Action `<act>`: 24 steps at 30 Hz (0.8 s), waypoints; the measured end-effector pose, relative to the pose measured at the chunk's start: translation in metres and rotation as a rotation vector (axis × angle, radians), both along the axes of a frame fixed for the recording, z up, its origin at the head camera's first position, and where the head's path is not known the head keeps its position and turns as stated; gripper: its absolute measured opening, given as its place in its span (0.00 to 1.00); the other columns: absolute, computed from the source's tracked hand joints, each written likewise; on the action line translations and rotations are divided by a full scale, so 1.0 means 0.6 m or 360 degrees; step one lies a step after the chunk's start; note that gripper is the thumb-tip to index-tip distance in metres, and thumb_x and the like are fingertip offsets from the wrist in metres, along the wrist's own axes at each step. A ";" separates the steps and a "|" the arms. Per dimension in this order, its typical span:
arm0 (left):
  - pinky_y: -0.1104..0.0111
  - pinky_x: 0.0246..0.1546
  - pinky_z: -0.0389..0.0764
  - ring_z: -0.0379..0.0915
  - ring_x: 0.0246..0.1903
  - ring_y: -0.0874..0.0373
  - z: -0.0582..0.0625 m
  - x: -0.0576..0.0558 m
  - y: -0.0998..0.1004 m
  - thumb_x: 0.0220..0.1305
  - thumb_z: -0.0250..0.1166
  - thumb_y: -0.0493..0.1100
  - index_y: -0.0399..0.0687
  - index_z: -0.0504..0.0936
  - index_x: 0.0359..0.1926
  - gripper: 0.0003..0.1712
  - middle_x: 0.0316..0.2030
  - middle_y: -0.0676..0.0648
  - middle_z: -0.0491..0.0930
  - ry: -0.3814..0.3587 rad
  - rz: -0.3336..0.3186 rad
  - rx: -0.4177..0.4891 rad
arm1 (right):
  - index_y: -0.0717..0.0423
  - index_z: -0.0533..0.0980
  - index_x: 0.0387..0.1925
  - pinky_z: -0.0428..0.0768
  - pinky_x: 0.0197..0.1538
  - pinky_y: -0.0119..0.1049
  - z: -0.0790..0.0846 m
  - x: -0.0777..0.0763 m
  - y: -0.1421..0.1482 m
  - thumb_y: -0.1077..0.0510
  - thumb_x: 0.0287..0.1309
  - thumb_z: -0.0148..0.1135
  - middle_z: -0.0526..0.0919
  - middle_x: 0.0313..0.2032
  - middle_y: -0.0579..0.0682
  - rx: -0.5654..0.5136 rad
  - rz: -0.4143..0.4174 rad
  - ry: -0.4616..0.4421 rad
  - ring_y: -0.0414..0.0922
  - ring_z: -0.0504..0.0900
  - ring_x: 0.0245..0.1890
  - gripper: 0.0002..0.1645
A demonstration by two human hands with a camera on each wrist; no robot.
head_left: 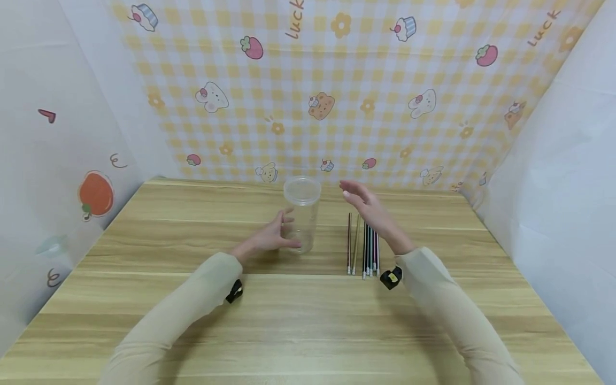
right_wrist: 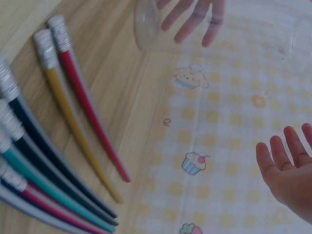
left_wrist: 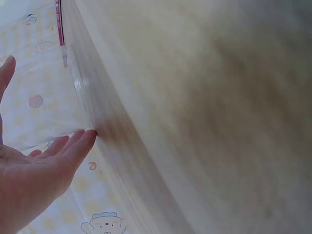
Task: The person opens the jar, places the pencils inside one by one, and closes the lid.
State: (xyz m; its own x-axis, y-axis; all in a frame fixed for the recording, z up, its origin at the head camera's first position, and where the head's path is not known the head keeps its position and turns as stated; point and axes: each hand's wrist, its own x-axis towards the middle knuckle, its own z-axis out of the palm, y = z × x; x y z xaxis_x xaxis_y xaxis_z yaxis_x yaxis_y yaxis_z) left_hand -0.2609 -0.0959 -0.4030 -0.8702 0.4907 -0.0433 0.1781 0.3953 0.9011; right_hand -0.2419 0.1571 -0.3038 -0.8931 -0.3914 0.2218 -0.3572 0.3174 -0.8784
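Observation:
A tall clear plastic jar [head_left: 307, 222] with a lid [head_left: 302, 191] stands upright near the middle of the table. At its left side is my left hand [head_left: 270, 235], thumb and fingers spread wide around it; through the clear wall the fingers [right_wrist: 213, 27] show in the right wrist view. Whether they touch the jar I cannot tell. My right hand [head_left: 368, 206] hovers to the right of the jar, fingers extended and holding nothing. Below it lie several pencils [head_left: 368, 248] with white erasers facing me. A gold pencil [right_wrist: 73, 109] and a red pencil [right_wrist: 90, 97] lie slightly apart from the others.
The wood-grain table [head_left: 298, 326] meets a yellow checked cloth [head_left: 289, 107] at the back. White sheets hang on the left [head_left: 72, 160] and right [head_left: 563, 187] sides. A black strap [head_left: 391, 278] shows at the right wrist.

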 end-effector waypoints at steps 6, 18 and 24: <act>0.52 0.57 0.53 0.52 0.59 0.42 0.001 0.000 0.008 0.46 0.70 0.41 0.45 0.40 0.65 0.55 0.62 0.34 0.51 0.0014 0.0013 0.0044 | 0.63 0.58 0.60 0.59 0.58 0.47 0.011 -0.003 -0.033 0.58 0.62 0.47 0.63 0.58 0.60 -0.0009 0.0024 0.0061 0.50 0.60 0.58 0.27; 0.52 0.56 0.57 0.55 0.57 0.42 0.002 0.000 0.016 0.48 0.68 0.41 0.46 0.48 0.62 0.47 0.59 0.33 0.57 0.0032 0.0013 0.0020 | 0.57 0.56 0.62 0.65 0.55 0.45 -0.007 -0.028 -0.068 0.57 0.54 0.59 0.59 0.60 0.54 -0.0057 0.0185 0.0064 0.48 0.59 0.57 0.37; 0.50 0.54 0.60 0.58 0.55 0.42 0.002 0.005 0.021 0.47 0.69 0.44 0.46 0.50 0.62 0.47 0.57 0.36 0.60 0.0084 0.0038 -0.0049 | 0.57 0.54 0.63 0.69 0.51 0.47 0.018 0.001 -0.086 0.60 0.52 0.60 0.56 0.60 0.59 0.0057 0.0185 0.0085 0.55 0.63 0.55 0.39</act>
